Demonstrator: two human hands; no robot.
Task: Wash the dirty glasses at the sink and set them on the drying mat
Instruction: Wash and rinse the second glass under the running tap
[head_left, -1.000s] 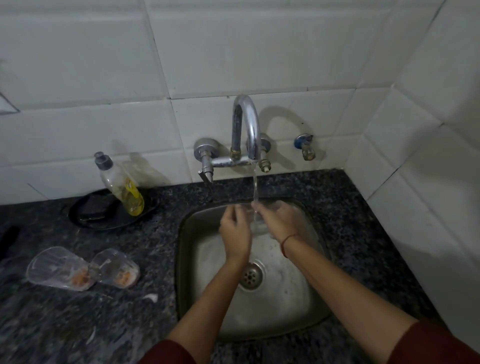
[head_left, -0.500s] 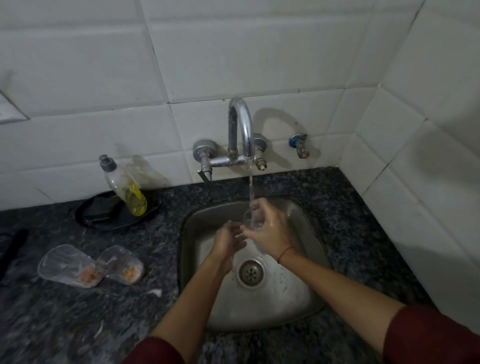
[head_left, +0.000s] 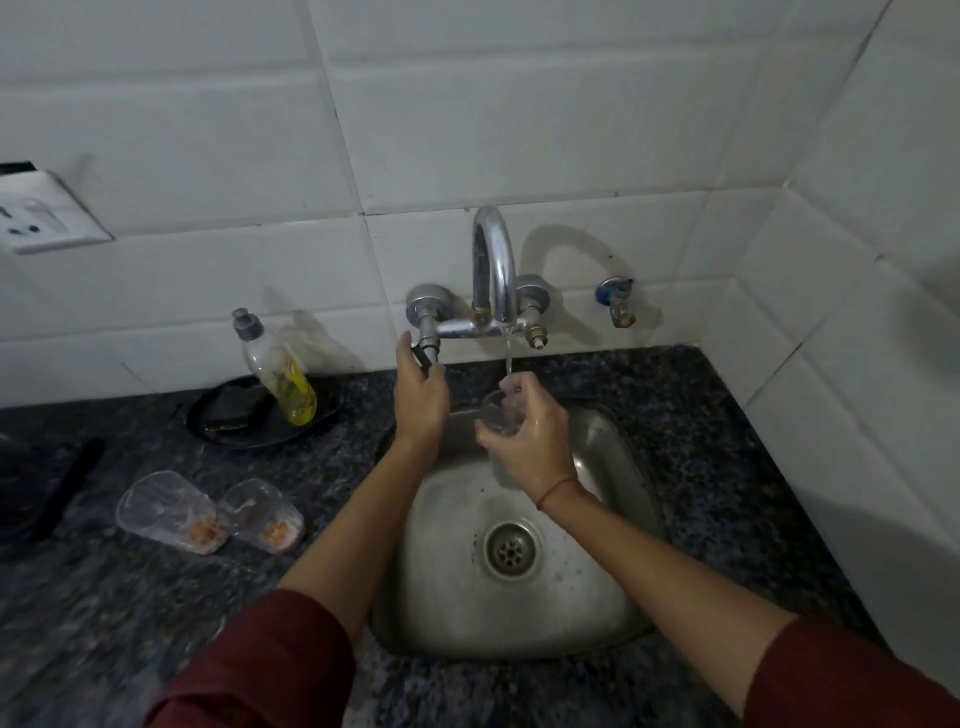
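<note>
Head cam's looking down at my steel sink set in the dark granite surface. My right hand is wrapped around a clear glass, holding it under the thin stream from the tap. My left hand is up at the tap's left handle, fingers closed on it. Two dirty glasses lie on their sides left of the sink, touching each other. Dish soap bottle leans by the back wall.
</note>
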